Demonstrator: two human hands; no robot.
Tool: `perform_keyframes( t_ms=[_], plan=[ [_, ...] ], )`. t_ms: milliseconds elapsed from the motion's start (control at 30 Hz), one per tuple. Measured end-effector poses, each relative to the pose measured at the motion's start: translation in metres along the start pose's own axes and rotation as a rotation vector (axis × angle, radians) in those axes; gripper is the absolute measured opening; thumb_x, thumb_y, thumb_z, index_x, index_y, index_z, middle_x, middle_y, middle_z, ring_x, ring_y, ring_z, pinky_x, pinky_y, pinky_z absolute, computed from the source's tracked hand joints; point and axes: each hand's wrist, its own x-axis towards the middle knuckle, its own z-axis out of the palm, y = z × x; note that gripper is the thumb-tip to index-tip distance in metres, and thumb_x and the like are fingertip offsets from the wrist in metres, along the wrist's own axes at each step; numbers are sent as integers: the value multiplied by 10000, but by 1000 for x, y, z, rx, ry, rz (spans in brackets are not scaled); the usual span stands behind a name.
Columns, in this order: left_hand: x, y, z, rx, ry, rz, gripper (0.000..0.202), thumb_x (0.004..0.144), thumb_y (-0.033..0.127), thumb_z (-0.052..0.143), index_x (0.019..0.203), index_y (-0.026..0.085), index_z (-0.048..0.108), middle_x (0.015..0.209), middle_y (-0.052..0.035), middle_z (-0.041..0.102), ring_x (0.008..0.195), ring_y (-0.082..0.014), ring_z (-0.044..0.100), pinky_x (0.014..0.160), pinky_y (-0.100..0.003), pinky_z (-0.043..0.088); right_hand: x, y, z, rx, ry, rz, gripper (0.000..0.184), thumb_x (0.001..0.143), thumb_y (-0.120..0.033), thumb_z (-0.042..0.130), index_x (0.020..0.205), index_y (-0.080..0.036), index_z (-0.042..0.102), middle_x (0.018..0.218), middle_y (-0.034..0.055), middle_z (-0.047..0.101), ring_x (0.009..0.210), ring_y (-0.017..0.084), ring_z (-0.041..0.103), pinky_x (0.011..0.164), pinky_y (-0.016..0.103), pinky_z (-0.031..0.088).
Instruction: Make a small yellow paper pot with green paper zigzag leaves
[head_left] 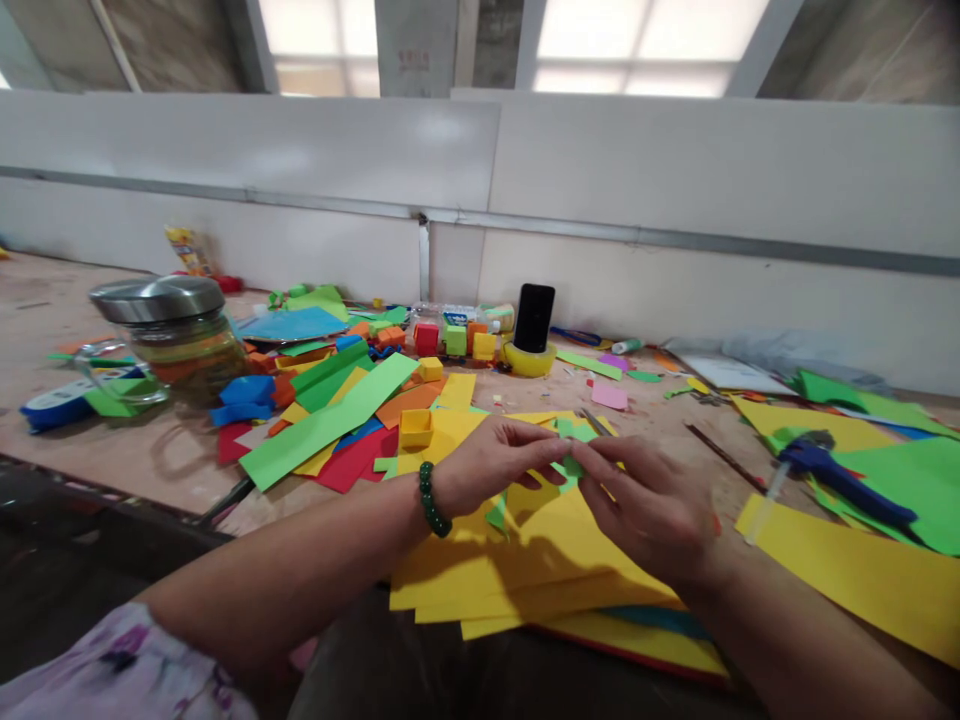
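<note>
- Our left hand and right hand both pinch a small light-green paper piece at the fingertips.
- We have it over overlapping flat yellow paper sheets.
- Small open yellow paper box: just past our left hand.
- Beyond our hands: upright black phone on a round yellow base.
- Blue-handled tool lies to our right.

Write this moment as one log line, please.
left hand: pinching green paper piece | right hand: pinching same piece | below: yellow paper sheets | behind: black phone propped on yellow tape roll
</note>
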Motion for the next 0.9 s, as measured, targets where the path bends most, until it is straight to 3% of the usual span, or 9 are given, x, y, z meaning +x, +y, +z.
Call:
perform_keyframes(
  t_ms=[167,267,400,600,800,900],
  plan=[
    [5,-5,-4,15,26,69,249,775,379,650,817,136,683,718,-13,640,693,-99,624,600,-179,430,-2,-3,7,268,-14,123,454,746,27,568,1134,-206,609,951,74,650,805,162,646,667,260,537],
    [8,-6,-5,26,40,110,250,785,362,630,770,114,663,699,-16,626,644,-89,600,613,-195,459,-4,-2,8,394,4,266,374,761,3,586,1052,-228,625,933,42,654,805,150,643,695,260,533],
    [9,-5,-4,14,20,76,195,777,291,624,717,105,620,653,4,574,582,-68,558,612,-200,475,-3,1,7,455,56,505,247,797,-72,608,988,-229,622,816,16,610,696,136,598,619,265,513],
    [8,-7,-4,43,-47,41,134,776,245,608,728,121,591,639,25,535,566,-66,543,609,-207,471,-1,5,9,319,11,245,431,747,-24,644,1106,-262,641,910,38,584,778,151,594,651,279,506],
    [8,-7,-5,110,-31,98,200,776,285,618,683,109,607,604,13,546,563,-71,527,584,-198,427,-1,6,8,323,110,320,279,736,-27,633,923,-234,625,853,30,594,763,163,601,696,310,514],
    [8,-6,-7,102,23,115,219,759,306,643,661,111,626,580,12,553,561,-69,504,581,-196,408,0,5,7,308,39,213,331,726,-17,626,972,-238,624,882,37,578,763,158,595,670,295,514]
  ],
)
